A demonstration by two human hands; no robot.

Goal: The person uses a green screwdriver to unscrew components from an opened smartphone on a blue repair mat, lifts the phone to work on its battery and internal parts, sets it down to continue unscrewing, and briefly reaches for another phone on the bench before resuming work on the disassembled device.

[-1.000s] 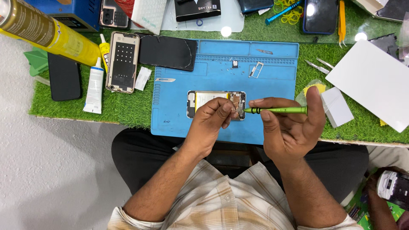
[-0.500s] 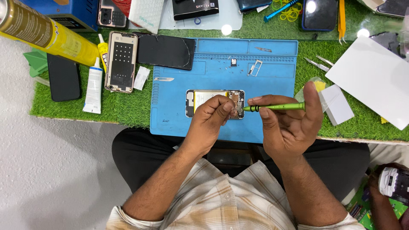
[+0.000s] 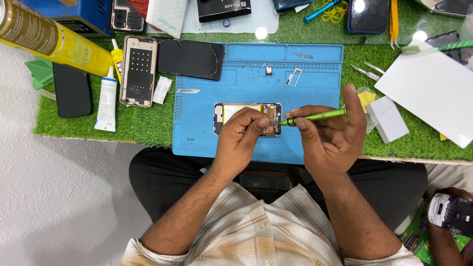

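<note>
An opened phone point(image 3: 232, 111) with its back removed lies on the blue work mat point(image 3: 305, 79), its yellow battery and circuit board showing. My left hand point(image 3: 242, 135) rests on the phone and pins it down, fingers curled over its lower half. My right hand point(image 3: 329, 135) grips a green screwdriver point(image 3: 315, 116) held almost level, its tip at the phone's right end near the board. A small metal tray point(image 3: 293, 77) and tiny loose parts point(image 3: 268, 70) lie higher up on the mat.
Left on the green turf: a phone frame point(image 3: 138, 70), a dark back cover point(image 3: 189, 59), a white glue tube point(image 3: 107, 101), a black phone point(image 3: 72, 89), a yellow can point(image 3: 51, 37). Right: tweezers point(image 3: 367, 71), white sheet point(image 3: 431, 91), white block point(image 3: 387, 118). Another person's hand holds a device point(image 3: 451, 212) at lower right.
The screwdriver has tilted from level, its tip dipping toward the phone's right end. My left fingers shifted slightly on the phone. The view drifted a little.
</note>
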